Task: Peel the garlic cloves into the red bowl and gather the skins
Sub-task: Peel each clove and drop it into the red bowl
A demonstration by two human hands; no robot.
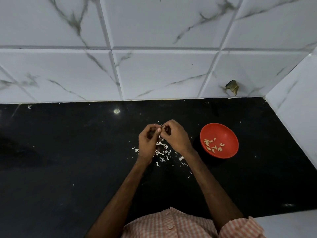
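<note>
My left hand (148, 141) and my right hand (175, 135) meet above the middle of the black counter (68, 160), fingertips pinching a small garlic clove (163, 129) between them; the clove is mostly hidden by the fingers. Below and between my hands lies a scatter of white garlic skins (162, 152) on the counter. The red bowl (219, 140) sits to the right of my right hand and holds several peeled cloves (213, 145).
A white marble-patterned tile wall (154, 57) runs along the back of the counter and turns forward at the right (295, 107). A chipped dark spot (232, 87) marks the wall above the bowl. Stray skin flecks (184, 161) lie near my right wrist.
</note>
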